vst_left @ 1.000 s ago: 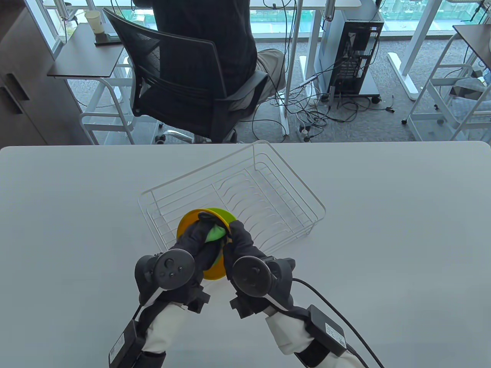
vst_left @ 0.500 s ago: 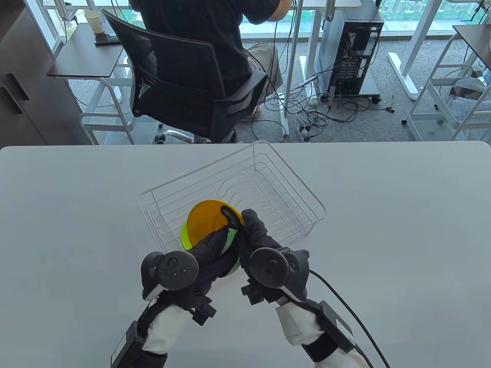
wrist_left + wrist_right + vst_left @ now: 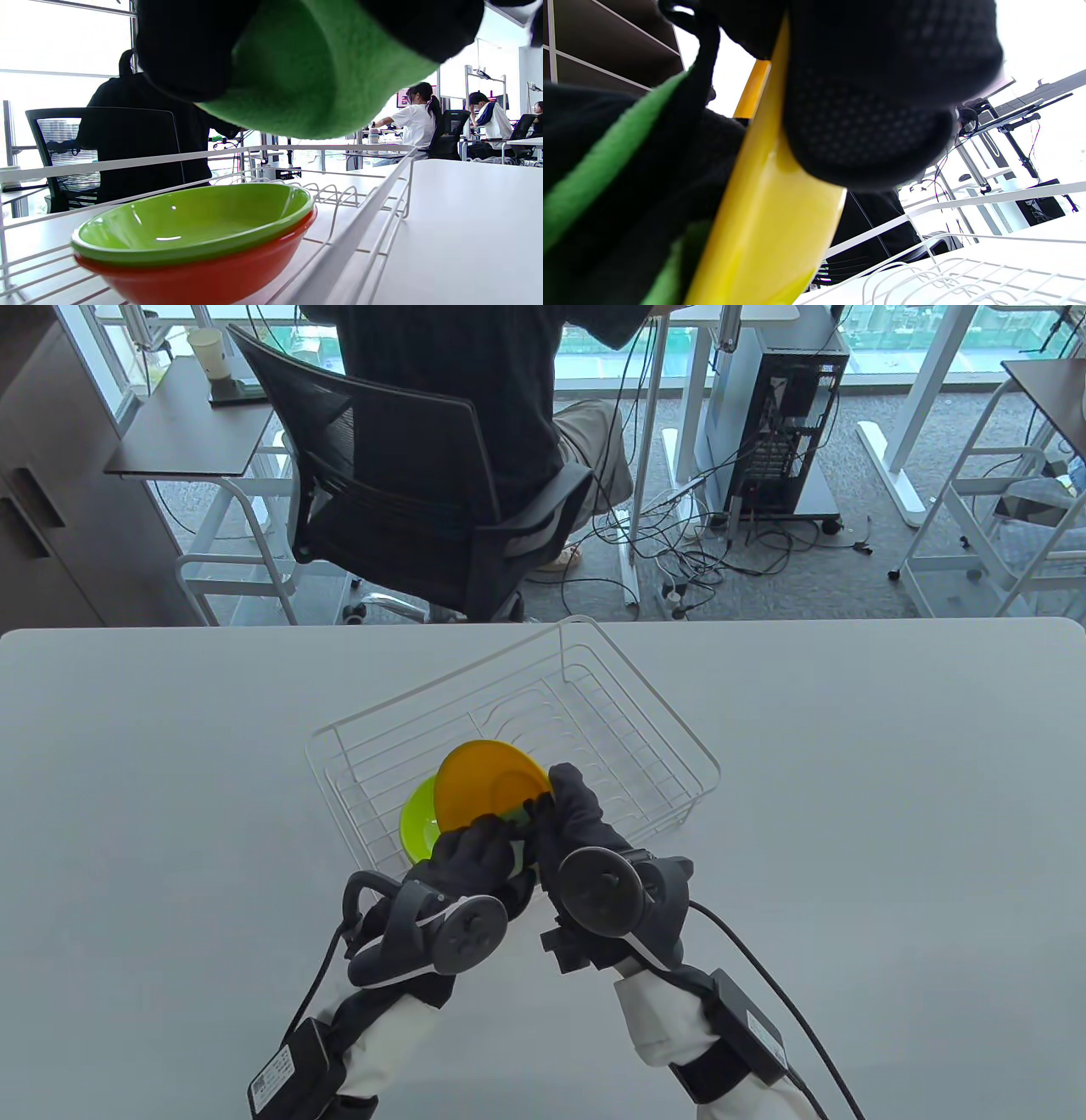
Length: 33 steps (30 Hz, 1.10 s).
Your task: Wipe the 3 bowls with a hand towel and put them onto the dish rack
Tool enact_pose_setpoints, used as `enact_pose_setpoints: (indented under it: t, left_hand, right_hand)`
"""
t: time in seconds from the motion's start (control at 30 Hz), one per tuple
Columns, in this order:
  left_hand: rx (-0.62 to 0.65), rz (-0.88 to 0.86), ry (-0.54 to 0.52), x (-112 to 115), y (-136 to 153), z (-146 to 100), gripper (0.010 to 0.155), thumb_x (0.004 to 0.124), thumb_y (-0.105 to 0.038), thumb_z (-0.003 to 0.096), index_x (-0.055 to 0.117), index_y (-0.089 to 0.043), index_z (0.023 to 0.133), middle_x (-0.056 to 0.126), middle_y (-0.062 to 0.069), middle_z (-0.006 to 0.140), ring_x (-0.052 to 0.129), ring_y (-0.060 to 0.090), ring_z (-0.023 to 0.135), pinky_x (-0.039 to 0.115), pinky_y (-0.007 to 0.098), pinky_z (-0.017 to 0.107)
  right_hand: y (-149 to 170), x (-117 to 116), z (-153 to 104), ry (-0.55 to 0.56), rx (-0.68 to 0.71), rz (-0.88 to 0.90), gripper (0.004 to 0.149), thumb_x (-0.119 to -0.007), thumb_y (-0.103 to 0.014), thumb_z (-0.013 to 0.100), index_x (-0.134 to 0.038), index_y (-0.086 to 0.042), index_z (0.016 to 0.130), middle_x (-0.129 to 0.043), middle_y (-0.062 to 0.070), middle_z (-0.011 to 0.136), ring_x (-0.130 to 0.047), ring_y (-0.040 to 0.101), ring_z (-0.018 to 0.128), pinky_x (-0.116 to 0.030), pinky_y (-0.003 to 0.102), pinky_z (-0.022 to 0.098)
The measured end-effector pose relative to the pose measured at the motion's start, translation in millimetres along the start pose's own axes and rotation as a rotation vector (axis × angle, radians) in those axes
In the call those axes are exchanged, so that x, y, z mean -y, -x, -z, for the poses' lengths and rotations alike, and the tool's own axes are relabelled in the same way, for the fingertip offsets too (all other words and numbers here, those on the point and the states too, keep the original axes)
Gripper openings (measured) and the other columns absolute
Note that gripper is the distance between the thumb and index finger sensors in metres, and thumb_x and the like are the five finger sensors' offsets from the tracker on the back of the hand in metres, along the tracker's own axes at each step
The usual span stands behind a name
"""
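A yellow bowl is held tilted over the near end of the white wire dish rack, its underside towards the table view. My right hand grips its rim; in the right wrist view the fingers curl over the yellow bowl. My left hand holds a green hand towel against the bowl's lower edge. The towel fills the top of the left wrist view. A green bowl sits nested in a red bowl inside the rack. The green bowl shows beside the yellow one.
The rack's slotted plate section lies beyond the bowls. A person in a black office chair sits behind the table's far edge. Cables run from my right wrist across the grey tabletop.
The yellow bowl has turned from inside-up to underside-up and shifted slightly right and farther. My left hand rolled over, its tracker now lower. The green bowl in the rack shows more.
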<state>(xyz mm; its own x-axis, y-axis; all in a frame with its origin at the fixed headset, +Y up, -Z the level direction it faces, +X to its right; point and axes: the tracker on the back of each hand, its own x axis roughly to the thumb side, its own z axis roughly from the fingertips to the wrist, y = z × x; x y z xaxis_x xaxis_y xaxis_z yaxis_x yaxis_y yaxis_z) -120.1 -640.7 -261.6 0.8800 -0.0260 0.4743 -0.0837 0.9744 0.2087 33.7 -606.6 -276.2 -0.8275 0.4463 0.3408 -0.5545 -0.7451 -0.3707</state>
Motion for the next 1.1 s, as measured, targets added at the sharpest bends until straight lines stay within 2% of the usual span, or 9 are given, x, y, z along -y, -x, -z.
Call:
enact_pose_setpoints:
  t: [0.3,0.5,0.7,0.93,1.1]
  left_hand:
    - [-0.070,0.035,-0.212,-3.6,21.4,-6.8,0.054,0.087,-0.028,0.0485,0.075,-0.026,0.101,0.088,0.011,0.101,0.096,0.032,0.080,0.096,0.030,0.043]
    - [-0.232,-0.236,-0.343,-13.0,62.7,-19.0,0.054,0.086,-0.027,0.0488,0.075,-0.023,0.101,0.089,0.014,0.099,0.097,0.034,0.078,0.096,0.030,0.042]
    - [-0.384,-0.431,-0.443,-18.0,104.7,-38.6,0.053,0.085,-0.027,0.0497,0.075,-0.021,0.102,0.088,0.016,0.099,0.097,0.036,0.077,0.096,0.031,0.042]
    - [-0.506,-0.539,-0.479,-13.9,135.1,-54.2,0.054,0.085,-0.027,0.0503,0.075,-0.019,0.102,0.088,0.018,0.099,0.096,0.037,0.077,0.096,0.032,0.042]
    - [-0.534,-0.568,-0.464,-8.5,142.2,-57.1,0.054,0.085,-0.027,0.0505,0.074,-0.018,0.103,0.088,0.019,0.099,0.096,0.037,0.077,0.096,0.032,0.041]
  right_hand:
    - [-0.7,0.3,-0.7,-0.003,-0.021,0.036,0.055,-0.080,-0.022,0.047,-0.067,0.008,0.092,-0.084,0.031,0.073,-0.109,0.020,0.017,-0.096,0.025,0.008]
    - [7.8,4.8,3.0,0.007,-0.079,0.038,0.056,-0.081,-0.023,0.047,-0.068,0.008,0.092,-0.085,0.030,0.072,-0.109,0.018,0.017,-0.095,0.024,0.008]
    - [20.7,2.0,6.9,-0.011,-0.131,0.030,0.055,-0.081,-0.023,0.047,-0.068,0.007,0.091,-0.085,0.030,0.072,-0.109,0.018,0.017,-0.095,0.024,0.008]
    - [21.6,-16.8,16.8,-0.076,-0.160,-0.049,0.055,-0.081,-0.023,0.047,-0.069,0.007,0.092,-0.086,0.029,0.072,-0.109,0.018,0.017,-0.095,0.024,0.008]
    - [11.9,-30.5,31.9,-0.126,-0.190,-0.092,0.055,-0.081,-0.024,0.047,-0.069,0.006,0.092,-0.086,0.029,0.072,-0.108,0.019,0.017,-0.094,0.025,0.009]
